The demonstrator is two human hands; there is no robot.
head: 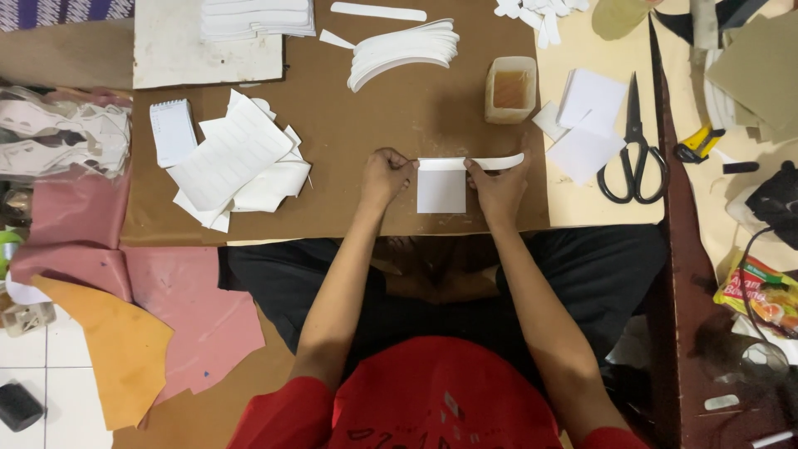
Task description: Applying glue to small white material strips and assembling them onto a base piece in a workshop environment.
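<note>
Head view, person seated cross-legged at a brown cardboard work mat [374, 208]. Left hand [384, 176] pinches the left end of a long white curved strip [490, 161], fingers closed on it. Right hand [497, 185] presses the same strip down onto the top edge of a white square piece [440, 191], fingers closed on both. Strip and square lie mid-mat, between the hands. Small tub of amber glue [510, 88] sits just beyond the right hand. Stack of white curved strips [403, 50] farther back. Black scissors [633, 158] to the right, beside loose white squares [586, 125]. Pile of white cut pieces [241, 162] to the left.
</note>
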